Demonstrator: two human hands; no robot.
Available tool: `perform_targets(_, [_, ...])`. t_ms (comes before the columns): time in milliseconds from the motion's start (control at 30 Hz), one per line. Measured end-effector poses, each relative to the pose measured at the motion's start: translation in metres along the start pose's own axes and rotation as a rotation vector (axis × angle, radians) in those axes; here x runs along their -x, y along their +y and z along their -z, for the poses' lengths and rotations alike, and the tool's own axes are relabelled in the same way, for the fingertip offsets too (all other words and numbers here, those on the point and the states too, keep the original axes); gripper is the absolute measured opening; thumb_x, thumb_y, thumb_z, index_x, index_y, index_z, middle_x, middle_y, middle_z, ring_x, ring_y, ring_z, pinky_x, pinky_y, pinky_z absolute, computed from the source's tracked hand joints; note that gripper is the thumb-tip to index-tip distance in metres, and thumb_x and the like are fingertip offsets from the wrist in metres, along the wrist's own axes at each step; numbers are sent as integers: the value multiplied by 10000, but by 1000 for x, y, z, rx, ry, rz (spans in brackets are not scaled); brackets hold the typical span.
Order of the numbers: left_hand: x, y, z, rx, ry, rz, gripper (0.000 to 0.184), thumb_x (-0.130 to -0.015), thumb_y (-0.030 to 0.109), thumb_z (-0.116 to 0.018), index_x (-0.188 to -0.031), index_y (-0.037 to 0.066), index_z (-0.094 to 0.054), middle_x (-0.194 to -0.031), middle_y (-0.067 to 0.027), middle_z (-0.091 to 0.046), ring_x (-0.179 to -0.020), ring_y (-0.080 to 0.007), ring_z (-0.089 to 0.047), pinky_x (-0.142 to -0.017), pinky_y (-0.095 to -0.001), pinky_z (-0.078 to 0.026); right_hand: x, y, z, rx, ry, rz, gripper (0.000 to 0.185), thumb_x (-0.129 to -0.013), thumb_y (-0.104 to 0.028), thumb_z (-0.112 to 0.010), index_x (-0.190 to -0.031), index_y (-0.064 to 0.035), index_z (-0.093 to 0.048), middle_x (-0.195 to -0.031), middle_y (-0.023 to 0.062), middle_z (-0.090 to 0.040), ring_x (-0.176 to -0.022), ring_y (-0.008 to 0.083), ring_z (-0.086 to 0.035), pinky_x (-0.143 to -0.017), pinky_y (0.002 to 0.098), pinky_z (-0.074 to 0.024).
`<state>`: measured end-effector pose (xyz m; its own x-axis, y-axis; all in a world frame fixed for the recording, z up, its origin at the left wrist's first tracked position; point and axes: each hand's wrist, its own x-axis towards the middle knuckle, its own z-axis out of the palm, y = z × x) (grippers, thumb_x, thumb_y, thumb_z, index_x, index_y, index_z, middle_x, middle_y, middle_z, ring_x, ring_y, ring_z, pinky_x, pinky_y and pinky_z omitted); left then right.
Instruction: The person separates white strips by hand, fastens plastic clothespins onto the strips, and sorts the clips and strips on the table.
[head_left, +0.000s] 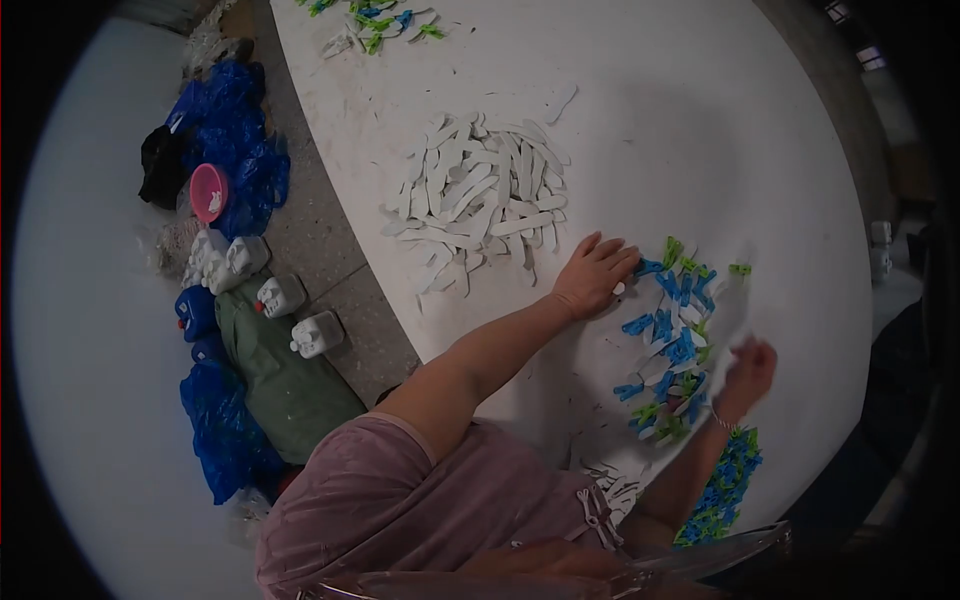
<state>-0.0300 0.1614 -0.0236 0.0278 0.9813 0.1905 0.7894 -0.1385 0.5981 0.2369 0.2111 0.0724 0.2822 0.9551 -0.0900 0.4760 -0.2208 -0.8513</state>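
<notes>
"White surface [800, 180] across the middle, grey floor [300, 190] off toward nine o'clock, and a pile of pale strips [480, 190] toward twelve. Where are the clips?"

"Blue and green clips [680, 348] lie toward three o'clock, mixed with more strips, in a loose band whose long axis runs roughly twelve to six. A denser clip heap [735, 470] sits toward four."

"Which way do they point?"

"Every way. One blue clip [637, 325] on the band's nine o'clock side lies eight to two; a green clip [740, 269], apart from the rest, lies nine to three."

"And the left hand [598, 275]?"

"Palm down at the band's upper end, fingers toward two o'clock. Its grip is slack, fingers extended, tips beside a blue clip; I can't tell whether they touch."

"The right hand [750, 370]?"

"On the band's three o'clock side, fingers curled, blurred. I can't tell whether that grip holds anything."
</notes>
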Motion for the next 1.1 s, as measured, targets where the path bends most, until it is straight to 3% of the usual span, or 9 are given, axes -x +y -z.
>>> perform_targets(100, [1, 0, -1, -31, -10, 7, 436, -809, 164, -506, -1234, 112, -424, -1260, -46, -471, -1208, -237, -379, -1052, -452, -210, 28, 54, 141, 512, 657, 77, 415, -898, -401, -459, -861, -2, -568, -711, 92, -597, -652, 176, -551, -613, 321, -451])
perform_targets(267, [2, 0, -4, -70, -17, -3, 470, -771, 167, -533, -1226, 119, -423, -1260, -44, -466, -1219, -229, -369, -1052, -443, -203, 50, 124, 240, 638, 656, -66, 343, -908, -330, -473, -896, -4, -580, -797, 92, -606, -724, 182, -574, -648, 318, -464])
perform_targets(700, [1, 6, -1, -104, 12, -9, 460, -779, 189, -534, -1222, 116, -437, -1245, -35, -484, -1186, -227, -400, -1039, -443, -220, 47, 193, 238, 624, 711, 110, 285, -909, -270, -487, -920, 0, -577, -830, 81, -594, -704, 169, -555, -636, 295, -455])
perform_targets(767, [0, 6, 2, -101, -48, 13, 507, -783, 189, -538, -1267, 119, -401, -1286, -32, -448, -1215, -224, -372, -1052, -444, -207, 46, 143, 163, 628, 720, 133, 281, -909, -266, -488, -922, 0, -577, -833, 80, -593, -702, 168, -553, -635, 293, -455])
perform_targets(833, [2, 4, -1, -86, 17, -6, 473, -787, 193, -525, -1242, 118, -419, -1246, -36, -478, -1188, -227, -398, -1042, -447, -216, 48, 30, 11, -30, 26, 153, 180, -903, -183, -506, -925, -17, -573, -802, 31, -550, -630, 97, -471, -574, 227, -420])
perform_targets(900, [2, 1, -4, -71, 85, -22, 440, -791, 197, -513, -1218, 117, -438, -1207, -41, -508, -1160, -229, -424, -1033, -450, -226, 62, -26, -87, -123, -439, 260, 155, -878, -147, -537, -949, -16, -581, -796, 15, -575, -649, 87, -504, -590, 211, -429])
perform_targets(933, [1, -1, -5, -79, 12, -8, 422, -797, 202, -499, -1207, 115, -447, -1197, -42, -516, -1151, -225, -434, -1029, -449, -232, 63, -41, -135, -49, -469, 657, 149, -866, -140, -547, -940, -19, -591, -803, 55, -597, -667, 122, -546, -604, 227, -440])
perform_targets(1000, [1, -5, -13, -86, -56, 13, 405, -803, 207, -485, -1196, 113, -456, -1187, -44, -524, -1143, -220, -445, -1025, -449, -237, 80, -72, -211, -69, -528, 828, 158, -792, -110, -617, -915, -13, -595, -808, 126, -618, -701, 263, -599, -634, 318, -471])
perform_targets(1100, [2, -11, -25, -149, 188, -77, 385, -797, 224, -478, -1163, 108, -480, -1169, -45, -538, -1112, -219, -476, -1005, -450, -268, 95, -92, -285, 18, -733, 532, 189, -773, -184, -647, -856, -25, -585, -719, 118, -613, -649, 253, -602, -601, 326, -474])
